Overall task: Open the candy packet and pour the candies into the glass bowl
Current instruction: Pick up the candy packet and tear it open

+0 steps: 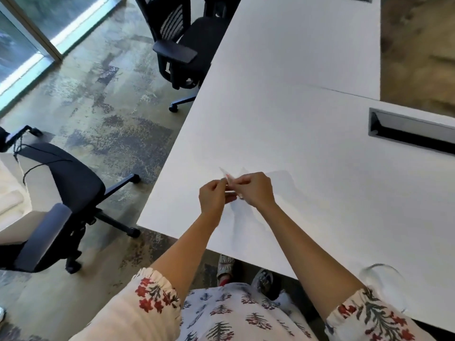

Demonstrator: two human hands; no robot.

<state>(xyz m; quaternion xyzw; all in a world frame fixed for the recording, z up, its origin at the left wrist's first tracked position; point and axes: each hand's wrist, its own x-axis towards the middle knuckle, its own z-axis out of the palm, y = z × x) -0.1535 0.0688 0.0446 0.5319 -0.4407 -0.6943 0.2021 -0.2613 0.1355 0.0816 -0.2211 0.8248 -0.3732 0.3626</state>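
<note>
Candy packet [230, 184] pinched between both hands above the white table [307, 148], close to its near left edge; small, pale, with a hint of red, mostly hidden by fingers and blurred. Whether torn open yet: cannot tell.

Nearest: floral sleeves [147, 308] at the bottom, patterned garment between them, feet on the floor under the table edge.

Just beside the right sleeve, glass bowl [384, 281] on the table near its front edge, clear, partly covered by the right forearm. Well apart from the packet, nearer the person and to the right.

Farther out, forearms converging over the table. Left hand [213, 196] curled, fingertips closed on the packet's left side. Right hand [254, 189] likewise closed, thumb and fingers gripping the packet's right side. Hands almost touching, packet held up off the tabletop, faint shadows beneath.

To the left, off the table: black office chair [56, 193] on patterned grey carpet [98, 107].

Beyond the hands, bare table surface, then a dark rectangular cable slot [413, 132] at right and a seam across the tabletop.

Farthest: second black chair [182, 45] with mesh back, pushed near the table's left edge, and glass panels [29, 28] at upper left.
</note>
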